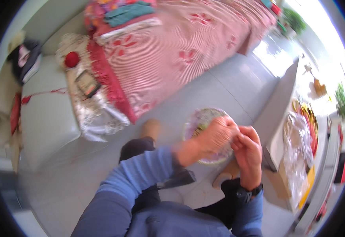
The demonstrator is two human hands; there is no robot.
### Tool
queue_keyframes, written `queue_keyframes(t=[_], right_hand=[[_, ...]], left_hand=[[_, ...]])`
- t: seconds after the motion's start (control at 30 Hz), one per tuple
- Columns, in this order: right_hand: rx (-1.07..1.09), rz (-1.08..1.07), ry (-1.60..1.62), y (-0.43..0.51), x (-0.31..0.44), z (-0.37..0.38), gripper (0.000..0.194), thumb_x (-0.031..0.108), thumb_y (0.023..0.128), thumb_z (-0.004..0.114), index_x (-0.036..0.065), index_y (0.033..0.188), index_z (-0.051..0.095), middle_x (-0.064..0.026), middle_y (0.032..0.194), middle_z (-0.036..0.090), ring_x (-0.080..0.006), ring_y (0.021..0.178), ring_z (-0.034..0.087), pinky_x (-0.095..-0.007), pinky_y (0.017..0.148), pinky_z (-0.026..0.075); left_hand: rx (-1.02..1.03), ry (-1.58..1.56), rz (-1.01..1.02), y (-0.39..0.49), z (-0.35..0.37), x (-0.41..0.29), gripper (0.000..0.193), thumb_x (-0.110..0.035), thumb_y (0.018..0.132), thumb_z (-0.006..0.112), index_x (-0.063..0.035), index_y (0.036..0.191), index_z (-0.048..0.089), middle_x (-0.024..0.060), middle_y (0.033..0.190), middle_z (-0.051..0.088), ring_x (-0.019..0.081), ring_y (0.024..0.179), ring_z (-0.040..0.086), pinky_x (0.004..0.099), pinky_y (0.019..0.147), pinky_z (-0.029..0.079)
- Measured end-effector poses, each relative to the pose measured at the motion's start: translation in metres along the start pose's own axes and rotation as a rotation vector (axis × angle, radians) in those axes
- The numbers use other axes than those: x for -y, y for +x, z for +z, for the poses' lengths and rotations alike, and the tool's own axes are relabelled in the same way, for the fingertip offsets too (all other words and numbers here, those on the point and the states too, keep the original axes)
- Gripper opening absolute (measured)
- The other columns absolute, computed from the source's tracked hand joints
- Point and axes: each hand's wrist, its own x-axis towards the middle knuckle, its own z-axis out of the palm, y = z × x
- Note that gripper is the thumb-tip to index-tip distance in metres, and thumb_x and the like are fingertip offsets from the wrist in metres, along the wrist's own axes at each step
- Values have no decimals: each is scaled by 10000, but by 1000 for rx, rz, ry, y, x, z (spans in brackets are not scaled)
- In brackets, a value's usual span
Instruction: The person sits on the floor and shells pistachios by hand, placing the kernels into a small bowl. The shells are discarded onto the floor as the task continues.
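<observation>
My left hand (216, 137) and my right hand (247, 148) meet fingertip to fingertip in front of me, at the right of centre. The fingers of both are curled in a pinch. Whatever may be between them is too small or blurred to make out. A dark watch sits on my right wrist. Below the hands, on the floor, stands a round patterned basin (209, 114) with a pale rim. Some greenish-brown bits (198, 130) lie inside it, and my left hand covers a good part of it.
A bed or couch with a pink striped cover (160, 59) lies ahead, bearing folded clothes (129, 14). On the left, a pale sofa seat (48, 103) has a lace cloth, a dark-framed device (87, 83) and a red ball (72, 59). A cardboard box (279, 174) with clear plastic stands at right.
</observation>
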Motion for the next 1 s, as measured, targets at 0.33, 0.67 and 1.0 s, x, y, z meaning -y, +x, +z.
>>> queue_keyframes(t=[0.33, 0.67, 1.0], right_hand=[[-12, -81, -103, -1, 1, 0, 120, 0, 896, 616, 6, 1012, 650, -31, 813, 612, -114, 667, 543, -254, 601, 453], [-252, -827, -1128, -5, -17, 6, 87, -30, 814, 648, 14, 887, 632, -96, 799, 617, -195, 693, 604, -282, 639, 490], [-186, -375, -596, -5, -8, 4, 61, 22, 918, 609, -4, 968, 585, -19, 846, 608, -76, 696, 538, -209, 637, 451]], left_hand=[[12, -135, -123, 6, -5, 1, 60, -78, 873, 558, -27, 850, 581, -2, 715, 552, 60, 584, 493, 222, 505, 418], [-68, -212, -174, 11, 2, 7, 76, -68, 877, 564, -51, 836, 502, -31, 599, 431, 46, 428, 361, 220, 370, 276], [-57, -223, -181, 6, 3, 0, 96, -112, 872, 611, -78, 798, 561, -52, 634, 465, 31, 508, 371, 201, 434, 289]])
